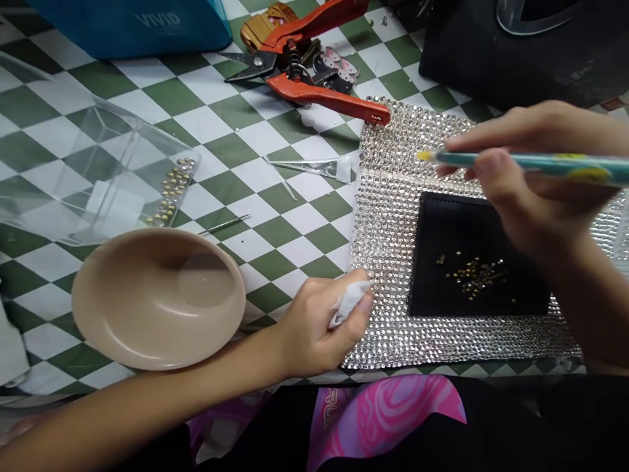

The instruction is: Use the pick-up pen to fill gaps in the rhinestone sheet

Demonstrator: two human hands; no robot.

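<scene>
A rhinestone pen [555, 160] is clamped across the right grip [521, 190], right of frame; white tissue [348, 305] is pinched in the left grip [314, 334].

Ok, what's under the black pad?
The black pad lies on a rhinestone sheet, which shows all around its edges. The part of the sheet beneath the pad is covered, so it can't be seen.

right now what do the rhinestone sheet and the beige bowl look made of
The rhinestone sheet looks like rows of faceted clear glass or acrylic stones, sparkling at each facet. The beige bowl looks like smooth plastic or ceramic, with a soft sheen; the look leaves that open.
</scene>
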